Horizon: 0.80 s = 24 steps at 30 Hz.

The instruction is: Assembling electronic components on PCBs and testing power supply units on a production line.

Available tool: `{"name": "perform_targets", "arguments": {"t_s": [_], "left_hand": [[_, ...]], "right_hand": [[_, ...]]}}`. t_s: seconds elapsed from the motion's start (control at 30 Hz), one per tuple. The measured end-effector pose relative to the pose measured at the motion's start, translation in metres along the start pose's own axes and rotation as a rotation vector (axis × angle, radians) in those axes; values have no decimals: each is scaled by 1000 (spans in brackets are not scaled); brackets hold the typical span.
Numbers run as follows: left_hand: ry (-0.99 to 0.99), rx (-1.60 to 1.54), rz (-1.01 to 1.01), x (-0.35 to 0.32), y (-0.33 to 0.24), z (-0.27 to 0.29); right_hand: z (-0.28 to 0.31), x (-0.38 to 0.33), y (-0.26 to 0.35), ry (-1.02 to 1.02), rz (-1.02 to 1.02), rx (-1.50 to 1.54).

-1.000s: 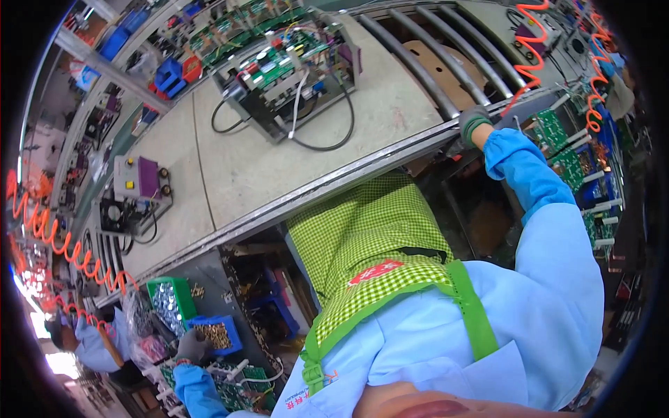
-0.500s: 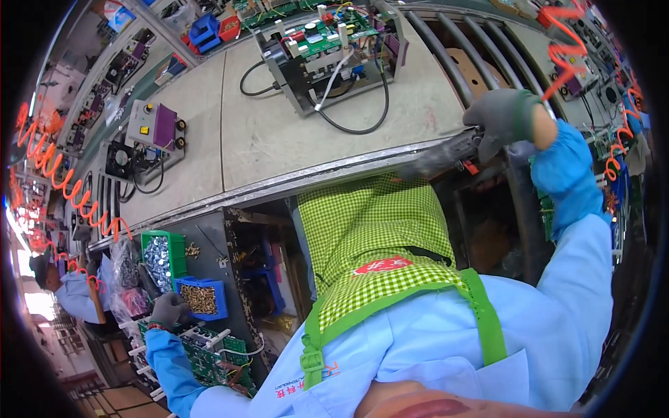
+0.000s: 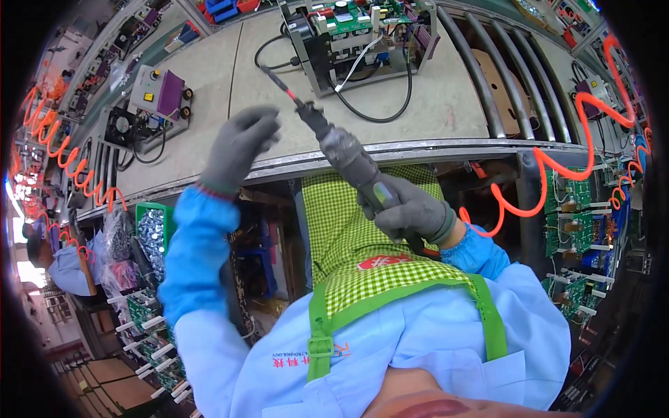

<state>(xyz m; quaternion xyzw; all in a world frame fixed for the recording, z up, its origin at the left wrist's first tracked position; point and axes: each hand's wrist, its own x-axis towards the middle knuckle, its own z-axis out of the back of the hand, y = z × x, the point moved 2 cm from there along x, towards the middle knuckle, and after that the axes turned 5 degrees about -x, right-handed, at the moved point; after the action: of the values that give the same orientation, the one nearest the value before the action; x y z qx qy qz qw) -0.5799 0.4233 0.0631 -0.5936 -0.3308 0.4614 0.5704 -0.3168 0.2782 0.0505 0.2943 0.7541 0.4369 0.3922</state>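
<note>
Grey workbench [image 3: 209,132], open electronics unit [image 3: 359,38], powered screwdriver [image 3: 348,157] raised mid-frame.

Across the upper frame runs the bench, the wired unit at top centre. Right hand [image 3: 408,209], gloved, is clamped round the screwdriver's grip just right of centre, bit slanting up-left. Left hand [image 3: 237,146], also gloved, hovers beside the bit, fingers loosely spread, gripping nothing.

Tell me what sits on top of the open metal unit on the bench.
On the metal unit sits a green circuit board with parts, and white and black cables trail off it. What lies under the board, inside the frame, is covered.
</note>
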Motion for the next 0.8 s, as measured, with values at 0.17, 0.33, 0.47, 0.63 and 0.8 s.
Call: {"name": "perform_targets", "arguments": {"t_s": [0.17, 0.33, 0.47, 0.63, 0.8], "left_hand": [[-45, -1014, 134, 65, 61, -74], [-62, -1300, 193, 81, 94, -103], [-124, -1270, 222, 87, 106, -106], [-202, -1047, 181, 88, 115, -105], [-142, -706, 57, 88, 117, -101]], "right_hand": [[22, -17, -44, -90, -114, 95], [39, -23, -64, -130, -224, 38], [43, -23, -71, -161, -288, 27], [47, -20, -75, -190, -334, -79], [51, -20, -83, -222, -348, -103]]}}
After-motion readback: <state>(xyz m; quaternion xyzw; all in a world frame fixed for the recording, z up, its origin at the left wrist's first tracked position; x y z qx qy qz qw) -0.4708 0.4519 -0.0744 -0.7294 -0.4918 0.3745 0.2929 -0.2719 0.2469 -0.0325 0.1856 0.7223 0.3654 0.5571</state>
